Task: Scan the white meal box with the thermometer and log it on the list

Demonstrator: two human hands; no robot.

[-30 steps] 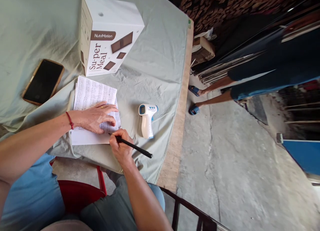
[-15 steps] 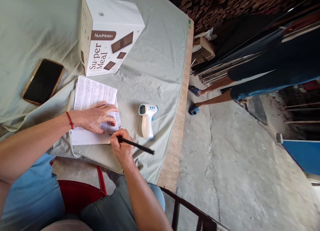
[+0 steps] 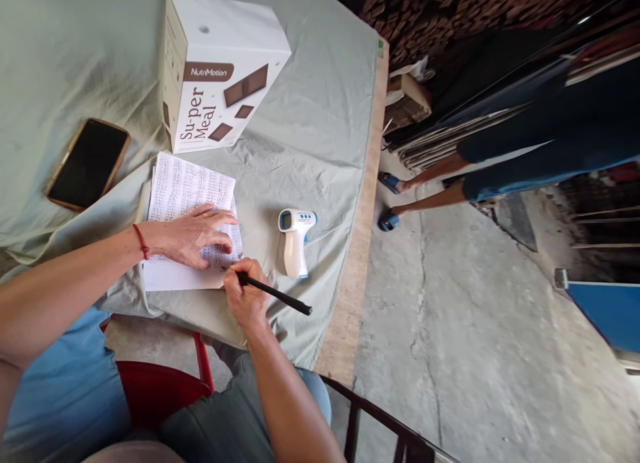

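Observation:
A sheet of white paper [image 3: 176, 183], covered in rows of small handwriting with a bare strip along its lower edge, lies on the cloth. My left hand [image 3: 197, 235] rests on it, fingers spread. In my right hand [image 3: 249, 293], at the paper's lower right corner, is a black pen [image 3: 280, 295]; its tip is largely hidden by my fingers. Right of the paper, an infrared thermometer [image 3: 296, 241] in white and blue lies on the cloth, touched by neither hand.
Behind the paper stands a white Su-per Meal box [image 3: 220, 76]. To the left lies a phone [image 3: 87, 164] in a brown case. The green-grey tablecloth [image 3: 320, 103] stops short of the wooden table edge [image 3: 345, 323]. Someone in sandals [image 3: 389, 219] stands beyond, on the concrete floor.
My right hand and the pen have shifted very slightly to the right. My left hand keeps its place on the paper.

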